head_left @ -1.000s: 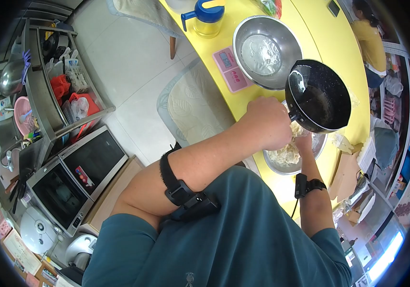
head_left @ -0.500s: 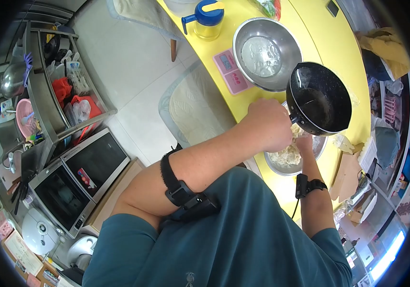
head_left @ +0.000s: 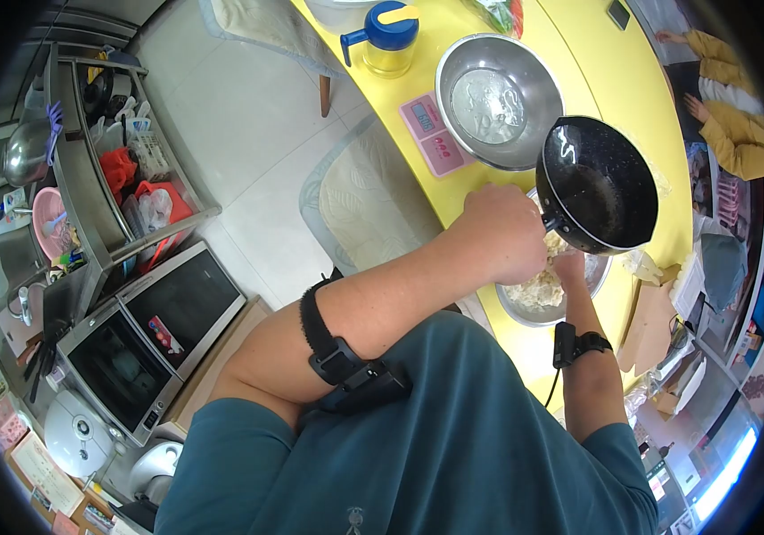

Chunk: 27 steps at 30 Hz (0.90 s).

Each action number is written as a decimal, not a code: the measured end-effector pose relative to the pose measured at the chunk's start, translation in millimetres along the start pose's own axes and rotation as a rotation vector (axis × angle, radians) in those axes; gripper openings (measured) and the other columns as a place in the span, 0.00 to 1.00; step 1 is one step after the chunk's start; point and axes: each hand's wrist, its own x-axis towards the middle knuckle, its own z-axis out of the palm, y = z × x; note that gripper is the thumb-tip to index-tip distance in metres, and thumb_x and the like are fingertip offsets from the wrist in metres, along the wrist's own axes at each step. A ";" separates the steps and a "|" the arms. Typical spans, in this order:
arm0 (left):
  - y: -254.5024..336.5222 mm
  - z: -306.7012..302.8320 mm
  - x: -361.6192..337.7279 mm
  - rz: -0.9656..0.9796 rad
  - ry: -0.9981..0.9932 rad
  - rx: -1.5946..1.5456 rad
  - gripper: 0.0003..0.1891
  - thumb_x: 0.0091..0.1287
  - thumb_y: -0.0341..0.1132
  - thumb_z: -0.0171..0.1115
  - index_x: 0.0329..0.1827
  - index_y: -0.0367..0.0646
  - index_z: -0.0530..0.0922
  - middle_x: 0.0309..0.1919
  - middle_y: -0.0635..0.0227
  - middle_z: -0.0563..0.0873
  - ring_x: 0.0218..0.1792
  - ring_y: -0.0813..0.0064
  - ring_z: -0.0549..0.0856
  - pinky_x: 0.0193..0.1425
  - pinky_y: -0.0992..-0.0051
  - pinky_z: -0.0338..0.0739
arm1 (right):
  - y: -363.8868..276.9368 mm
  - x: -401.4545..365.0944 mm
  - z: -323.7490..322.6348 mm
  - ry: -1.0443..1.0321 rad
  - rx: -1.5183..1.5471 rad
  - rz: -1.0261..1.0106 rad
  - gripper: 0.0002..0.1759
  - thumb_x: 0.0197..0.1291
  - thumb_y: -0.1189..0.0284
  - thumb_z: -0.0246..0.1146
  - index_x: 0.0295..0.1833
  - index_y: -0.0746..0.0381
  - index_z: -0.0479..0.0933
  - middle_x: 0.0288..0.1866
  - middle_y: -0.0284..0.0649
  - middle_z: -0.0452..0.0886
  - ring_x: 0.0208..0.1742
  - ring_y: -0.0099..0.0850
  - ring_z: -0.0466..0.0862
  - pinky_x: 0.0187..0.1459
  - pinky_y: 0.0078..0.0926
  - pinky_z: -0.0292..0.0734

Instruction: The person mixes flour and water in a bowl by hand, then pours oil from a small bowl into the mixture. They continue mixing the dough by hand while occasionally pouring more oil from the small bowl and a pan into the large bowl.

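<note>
My left hand (head_left: 509,230) is closed around the handle of a black pan (head_left: 598,185), which is tilted over a metal bowl (head_left: 598,278). A thin layer of dark residue or liquid shows inside the pan. Pale, lumpy dough (head_left: 538,292) lies in the bowl. My right hand (head_left: 569,266) reaches into that bowl against the dough, with its fingers mostly hidden. A larger metal bowl (head_left: 542,105) with clear liquid or a clear disc in it stands beyond, beside a pink scale (head_left: 444,152).
A blue-lidded jug (head_left: 389,40) and bagged vegetables (head_left: 500,13) stand at the far end of the yellow table (head_left: 591,49). A cardboard piece (head_left: 648,325) lies at right. Another person's yellow sleeve (head_left: 734,134) shows at upper right. A chair (head_left: 360,192) stands left.
The other person's hands and sleeves at upper right have moved and now show more fully. My hands and the pan have barely moved.
</note>
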 end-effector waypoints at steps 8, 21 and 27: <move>0.6 0.8 0.2 -0.013 -0.020 0.013 0.14 0.63 0.39 0.57 0.33 0.43 0.90 0.37 0.56 0.89 0.48 0.53 0.83 0.55 0.56 0.79 | -3.2 2.2 -1.8 -0.088 -0.078 0.051 0.32 0.54 0.84 0.59 0.68 0.68 0.72 0.70 0.54 0.75 0.72 0.50 0.72 0.74 0.37 0.62; 6.7 -1.7 -2.8 -0.005 0.002 0.024 0.13 0.63 0.40 0.59 0.33 0.42 0.90 0.38 0.50 0.86 0.46 0.50 0.84 0.54 0.55 0.79 | -5.7 -2.1 -0.8 -0.069 -0.206 -0.067 0.30 0.59 0.83 0.56 0.70 0.68 0.72 0.72 0.55 0.74 0.75 0.50 0.69 0.77 0.39 0.58; 13.3 -3.4 -2.2 0.010 0.014 0.065 0.14 0.62 0.39 0.60 0.33 0.40 0.89 0.39 0.49 0.85 0.47 0.49 0.84 0.53 0.54 0.79 | -1.2 -6.2 6.0 0.060 -0.013 -0.121 0.27 0.62 0.80 0.58 0.68 0.67 0.73 0.71 0.53 0.75 0.73 0.48 0.71 0.76 0.40 0.59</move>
